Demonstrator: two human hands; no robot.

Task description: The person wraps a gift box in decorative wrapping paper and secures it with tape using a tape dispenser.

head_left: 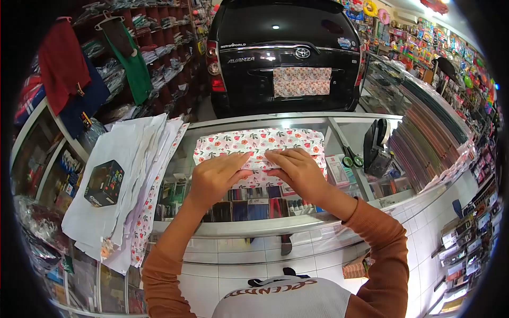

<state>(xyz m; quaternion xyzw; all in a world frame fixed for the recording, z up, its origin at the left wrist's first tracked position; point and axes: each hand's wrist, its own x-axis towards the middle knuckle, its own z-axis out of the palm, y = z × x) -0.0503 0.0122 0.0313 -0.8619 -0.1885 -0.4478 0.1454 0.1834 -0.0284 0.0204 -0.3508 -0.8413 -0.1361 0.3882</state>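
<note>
A parcel in white floral wrapping paper lies on the glass counter, in front of me. My left hand grips the left part of a folded paper edge, fingers on top and thumb below. Close beside it, my right hand grips the same fold in the same way. The fingertips of both hands nearly meet at the parcel's middle. What the paper wraps is hidden. Scissors with black and green handles rest right of the parcel, alongside a black tape dispenser.
Stacked paper sheets lie at the left, with a small black box on top. Flat folders or sheets are piled at the right. Behind the glass counter stands a black car; goods shelves surround the area.
</note>
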